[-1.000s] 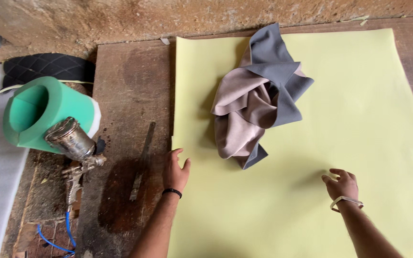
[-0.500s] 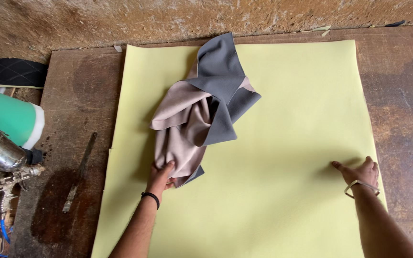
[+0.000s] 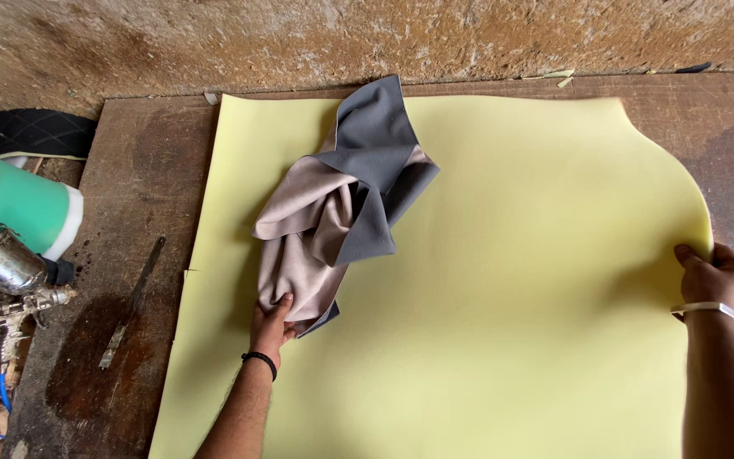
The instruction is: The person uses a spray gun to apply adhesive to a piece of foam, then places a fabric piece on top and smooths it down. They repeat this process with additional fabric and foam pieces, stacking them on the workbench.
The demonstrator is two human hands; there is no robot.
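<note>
Hands: left (image 3: 272, 323) grips cloth (image 3: 341, 204) | right (image 3: 718, 276) grips foam sheet (image 3: 511, 297) edge

One head camera looks steeply down, fairly near, at the workbench (image 3: 129, 170), probably facing the wall (image 3: 299, 42)

Worn brown wooden worktable (image 3: 129, 170) — rough, mottled plaster wall (image 3: 384, 34) behind, soft daylight.

Crumpled cloth (image 3: 341, 217) blocks foam sheet (image 3: 511, 297) upper left; bare foam between hands; spray gun (image 3: 10, 272) crowds left edge.
</note>
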